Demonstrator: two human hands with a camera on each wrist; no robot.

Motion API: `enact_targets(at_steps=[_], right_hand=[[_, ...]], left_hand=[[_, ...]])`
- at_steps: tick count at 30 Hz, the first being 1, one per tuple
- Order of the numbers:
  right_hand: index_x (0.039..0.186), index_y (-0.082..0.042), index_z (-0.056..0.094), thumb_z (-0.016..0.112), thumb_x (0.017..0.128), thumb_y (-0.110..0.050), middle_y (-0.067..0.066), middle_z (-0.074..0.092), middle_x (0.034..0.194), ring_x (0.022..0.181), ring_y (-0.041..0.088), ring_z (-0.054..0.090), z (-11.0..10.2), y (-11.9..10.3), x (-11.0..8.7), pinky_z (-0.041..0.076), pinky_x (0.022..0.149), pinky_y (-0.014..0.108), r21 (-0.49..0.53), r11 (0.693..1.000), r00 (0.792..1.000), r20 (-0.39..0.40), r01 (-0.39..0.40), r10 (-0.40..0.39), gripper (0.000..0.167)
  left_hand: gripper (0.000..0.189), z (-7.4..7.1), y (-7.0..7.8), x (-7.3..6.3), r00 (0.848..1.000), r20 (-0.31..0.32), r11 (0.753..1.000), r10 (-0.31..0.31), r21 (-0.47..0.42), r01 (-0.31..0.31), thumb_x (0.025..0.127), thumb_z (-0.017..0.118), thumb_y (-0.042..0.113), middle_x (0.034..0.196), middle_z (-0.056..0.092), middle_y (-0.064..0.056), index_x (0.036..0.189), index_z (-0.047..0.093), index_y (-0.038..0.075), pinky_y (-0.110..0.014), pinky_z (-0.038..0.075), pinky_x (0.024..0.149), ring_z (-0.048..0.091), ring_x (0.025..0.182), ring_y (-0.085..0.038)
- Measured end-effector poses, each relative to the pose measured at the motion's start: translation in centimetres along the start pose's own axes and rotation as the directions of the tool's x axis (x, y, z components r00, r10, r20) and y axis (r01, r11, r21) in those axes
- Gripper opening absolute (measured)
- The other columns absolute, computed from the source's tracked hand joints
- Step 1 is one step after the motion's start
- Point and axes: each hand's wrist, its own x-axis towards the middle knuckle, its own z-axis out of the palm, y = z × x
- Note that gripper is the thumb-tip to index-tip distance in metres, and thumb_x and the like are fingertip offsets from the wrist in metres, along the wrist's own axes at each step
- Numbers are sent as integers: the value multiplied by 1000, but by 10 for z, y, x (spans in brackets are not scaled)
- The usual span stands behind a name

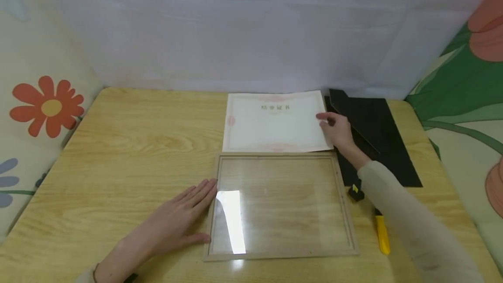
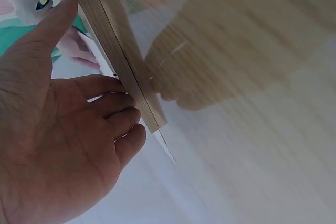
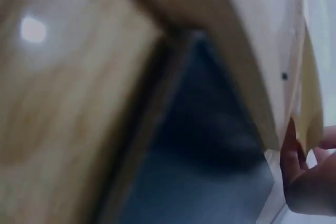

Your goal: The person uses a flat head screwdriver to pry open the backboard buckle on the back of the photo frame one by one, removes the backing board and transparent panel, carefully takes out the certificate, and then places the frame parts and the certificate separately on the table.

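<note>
certificate lies on the table just beyond the far edge of the glazed frame. right hand pinches its right edge, narrow grip, likely so the printed face stays uncovered. left hand holds nothing, straight fingers against the frame's left side, probably steadying it. black boards sit right of the certificate, seemingly parked aside; yellow-handled tool near the frame, maybe for easy reach.

Pink-bordered certificate lies beyond the glazed frame.
</note>
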Motion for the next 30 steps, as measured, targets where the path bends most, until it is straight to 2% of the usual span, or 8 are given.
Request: enact_targets(at_steps=[4, 6, 9, 11, 16, 23, 25, 30], right_hand=[[121, 2, 64, 52, 95, -5, 22, 53, 133, 116, 35, 50, 3, -7, -6, 43, 92, 45, -124, 991, 997, 63, 46, -39, 29], [121, 5, 63, 51, 94, -3, 26, 52, 132, 131, 38, 38, 5, -10, -7, 36, 103, 50, -173, 982, 994, 93, 78, -62, 32], [124, 8, 60, 50, 94, -4, 32, 53, 127, 134, 44, 30, 8, -16, -11, 28, 108, 56, -257, 961, 988, 139, 105, -71, 35], [128, 10, 56, 49, 95, -7, 36, 44, 134, 135, 48, 22, 10, -19, -16, 23, 109, 59, -298, 948, 982, 175, 114, -64, 37], [132, 2, 56, 52, 96, -11, 33, 16, 152, 138, 51, 13, 14, -24, -28, 30, 104, 62, -394, 905, 977, 191, 160, -90, 38], [127, 1, 61, 59, 94, -8, 29, 40, 144, 140, 39, 23, 15, -25, -35, 18, 113, 54, -535, 768, 929, 304, 351, -212, 34], [124, 0, 64, 61, 93, -7, 26, 49, 137, 138, 38, 29, 15, -24, -35, 20, 112, 53, -541, 760, 925, 311, 359, -216, 32], [124, -1, 64, 62, 92, -6, 22, 55, 132, 133, 38, 36, 15, -22, -35, 27, 110, 54, -540, 778, 938, 295, 322, -183, 33]], left_hand=[[99, 0, 1, 1, 1000, 6, 1000, -6, -1, 6, 84, 58, 63, 153, 27, -25, 147, 29, -9, -36, 16, 117, 31, 138, -37], [99, 0, 0, 0, 1000, 7, 1000, -8, -2, 8, 85, 58, 63, 153, 26, -25, 147, 28, -8, -36, 15, 117, 30, 138, -37], [99, 0, 0, 0, 1000, 3, 1000, -9, -9, 9, 85, 58, 63, 153, 26, -25, 148, 27, -8, -35, 13, 118, 30, 138, -38], [99, 0, 0, 0, 1000, -1, 1000, -9, -16, 9, 85, 58, 62, 153, 26, -25, 148, 27, -7, -35, 13, 118, 30, 138, -38], [98, 0, -1, -1, 1000, -6, 1000, -9, -29, 9, 85, 59, 61, 153, 25, -25, 148, 26, -7, -34, 11, 118, 30, 138, -38], [99, 0, -2, -1, 1000, -12, 999, -7, -33, 7, 85, 59, 60, 153, 25, -26, 148, 26, -7, -33, 10, 118, 30, 138, -38], [99, 0, -1, -2, 1000, -9, 999, -10, -34, 10, 85, 60, 60, 153, 25, -25, 148, 26, -7, -33, 10, 118, 29, 139, -38], [98, -3, 1, -1, 1000, 6, 999, -22, -32, 22, 85, 60, 60, 153, 26, -25, 147, 28, -9, -36, 16, 117, 30, 138, -38]])
